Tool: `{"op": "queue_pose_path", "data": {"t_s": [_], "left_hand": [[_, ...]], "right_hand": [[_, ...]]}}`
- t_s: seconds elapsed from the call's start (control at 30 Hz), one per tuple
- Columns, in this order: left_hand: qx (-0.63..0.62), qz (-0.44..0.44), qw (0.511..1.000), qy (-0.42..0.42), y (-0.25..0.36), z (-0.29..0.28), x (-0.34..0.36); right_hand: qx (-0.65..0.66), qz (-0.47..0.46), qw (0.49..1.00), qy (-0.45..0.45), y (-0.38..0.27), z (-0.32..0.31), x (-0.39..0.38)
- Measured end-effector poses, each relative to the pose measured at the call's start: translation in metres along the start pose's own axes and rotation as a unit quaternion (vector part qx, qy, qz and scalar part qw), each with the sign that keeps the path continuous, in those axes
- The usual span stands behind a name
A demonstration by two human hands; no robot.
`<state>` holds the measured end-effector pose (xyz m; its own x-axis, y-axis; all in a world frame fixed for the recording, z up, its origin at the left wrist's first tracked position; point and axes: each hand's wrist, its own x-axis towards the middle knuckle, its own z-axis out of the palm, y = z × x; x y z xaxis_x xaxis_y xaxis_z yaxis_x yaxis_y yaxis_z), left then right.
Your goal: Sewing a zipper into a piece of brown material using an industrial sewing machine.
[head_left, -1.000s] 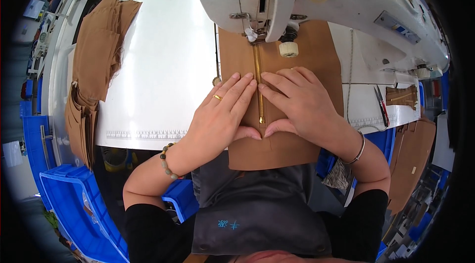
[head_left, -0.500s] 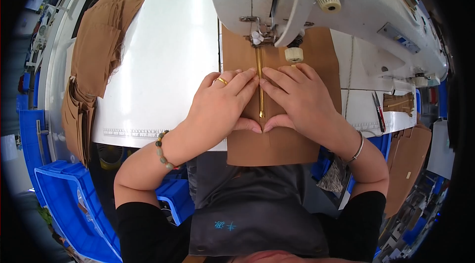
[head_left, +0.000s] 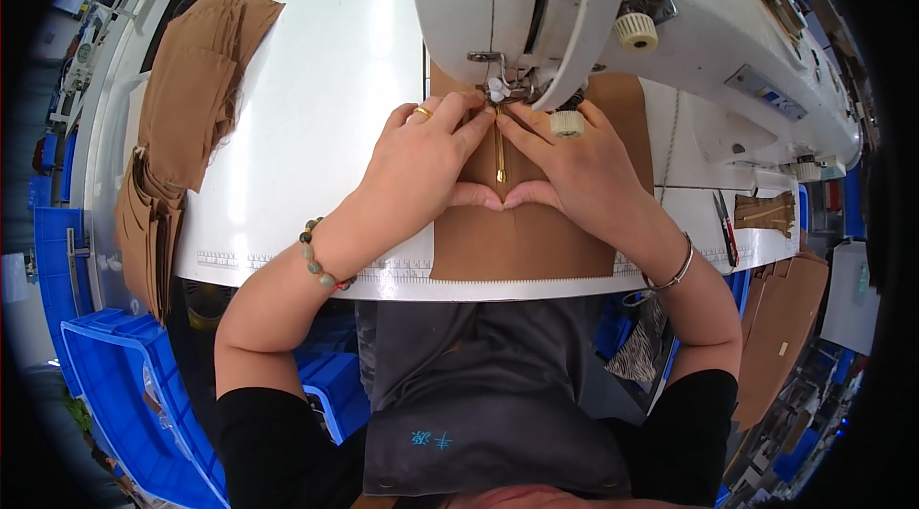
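Observation:
A brown fabric panel [head_left: 536, 246] lies on the white sewing table, with a gold-toothed zipper [head_left: 500, 159] along its middle. Its upper part passes under the needle area of a white sewing machine [head_left: 661, 21]. To the zipper's left, my left hand [head_left: 418, 159] presses on the fabric with fingers extended, fingertips close to the presser foot [head_left: 500, 92]. My right hand [head_left: 586, 169] lies likewise on the right side, its fingertips partly hidden behind the machine head and a cream knob [head_left: 567, 124]. Both thumbs almost meet just below the zipper's lower end. Neither hand grips anything.
Brown fabric pieces [head_left: 196, 78] are stacked at the left, with folded ones [head_left: 148, 231] hanging over the edge. Red-and-black thread snips [head_left: 728, 226] and a bundle of short zippers [head_left: 766, 213] lie at the right. A blue bin [head_left: 110, 332] stands lower left. Ruler markings [head_left: 258, 260] line the front edge.
Both hands and the brown panel have slid forward, toward the machine. More of the zipper is now under the presser foot, and the panel's near edge has come onto the table.

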<state>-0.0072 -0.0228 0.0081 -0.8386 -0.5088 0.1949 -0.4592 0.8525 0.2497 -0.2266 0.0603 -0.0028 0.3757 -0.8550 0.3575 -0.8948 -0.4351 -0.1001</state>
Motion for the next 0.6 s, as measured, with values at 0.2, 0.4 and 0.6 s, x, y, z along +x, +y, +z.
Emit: {"op": "queue_pose_path", "data": {"t_s": [0.2,0.4,0.6], "left_hand": [[-0.040,0.001,0.999,0.009,-0.001,0.000,-0.002],[-0.083,0.002,0.996,0.039,0.018,0.014,-0.035],[-0.063,0.039,0.996,0.041,0.023,0.008,-0.039]], "right_hand": [[0.033,0.010,0.999,0.010,-0.004,-0.001,0.000],[0.090,0.037,0.995,-0.008,-0.019,-0.008,-0.019],[0.083,0.021,0.996,-0.004,-0.020,-0.008,-0.016]]}}
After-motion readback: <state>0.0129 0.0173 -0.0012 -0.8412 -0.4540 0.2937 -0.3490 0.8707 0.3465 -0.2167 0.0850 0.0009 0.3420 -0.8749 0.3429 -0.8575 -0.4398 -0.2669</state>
